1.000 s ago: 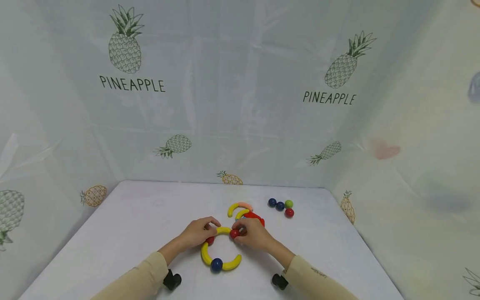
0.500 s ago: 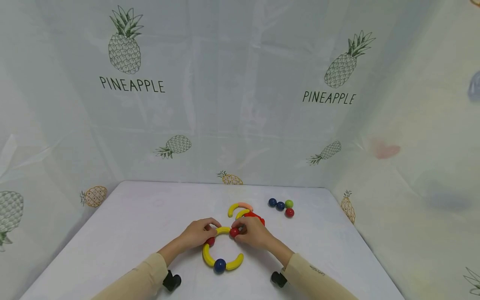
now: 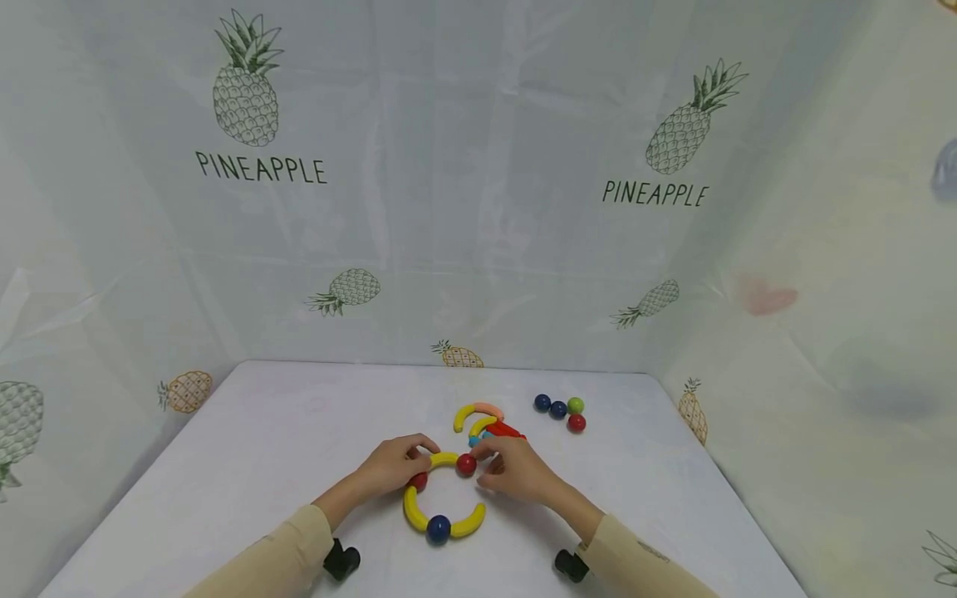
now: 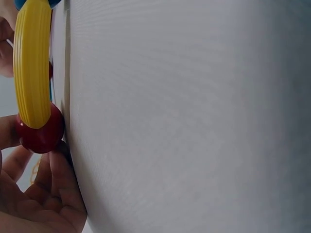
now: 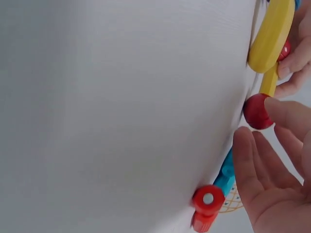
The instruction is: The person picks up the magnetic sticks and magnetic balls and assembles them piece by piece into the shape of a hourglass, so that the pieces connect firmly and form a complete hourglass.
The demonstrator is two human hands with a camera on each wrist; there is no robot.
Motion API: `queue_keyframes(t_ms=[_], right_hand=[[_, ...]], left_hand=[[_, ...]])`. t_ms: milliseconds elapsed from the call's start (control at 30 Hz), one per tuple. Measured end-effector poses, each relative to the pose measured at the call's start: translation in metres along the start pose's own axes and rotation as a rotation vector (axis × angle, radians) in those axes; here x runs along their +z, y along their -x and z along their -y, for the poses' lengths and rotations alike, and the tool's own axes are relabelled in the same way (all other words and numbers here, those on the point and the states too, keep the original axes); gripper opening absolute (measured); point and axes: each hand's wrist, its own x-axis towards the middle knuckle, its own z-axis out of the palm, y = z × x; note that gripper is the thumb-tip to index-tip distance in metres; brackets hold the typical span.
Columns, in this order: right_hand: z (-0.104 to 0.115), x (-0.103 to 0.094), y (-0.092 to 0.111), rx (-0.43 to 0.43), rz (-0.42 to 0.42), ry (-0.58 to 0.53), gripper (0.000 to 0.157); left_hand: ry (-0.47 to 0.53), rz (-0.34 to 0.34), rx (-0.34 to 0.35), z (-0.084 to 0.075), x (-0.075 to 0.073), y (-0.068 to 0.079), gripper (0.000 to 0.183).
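Left hand point(image 3: 393, 465) gripping red ball point(image 4: 41, 133), right hand point(image 3: 517, 472) beside second ball point(image 3: 466, 464)

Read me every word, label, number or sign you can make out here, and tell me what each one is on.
"PINEAPPLE": on the backdrop, under the upper-left pineapple drawing.
"PINEAPPLE": on the same backdrop, under the upper-right pineapple drawing.
Right sleeve: a small dark mark, perhaps lettering, too small to read.
Wrist views: none readable.
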Motion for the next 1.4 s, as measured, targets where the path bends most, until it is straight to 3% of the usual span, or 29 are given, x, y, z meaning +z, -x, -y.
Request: queue_keyframes(t_ms=[333, 633, 833, 1400], right_hand=[[-0.002, -0.006, 0.018, -0.011, 0.138, -0.067, 0.032], [0.001, -0.003, 0.024, -0.071, 0.259, -0.096, 0.031], [0.003, -0.003, 0.021, -0.104, 0.300, -0.075, 0.031], [-0.001, -0.007, 0.011, -0.100, 0.372, 0.000, 0.021]], left_hand=[[-0.003, -0.014, -0.008, 0.000, -0.001, 0.001, 0.019], [-0.013, -0.016, -0.003, 0.000, 0.000, 0.001, 0.018], [-0.014, -0.018, -0.008, 0.001, 0.001, 0.000, 0.018], [-0.010, -0.007, 0.005, 0.001, 0.000, -0.001, 0.019]])
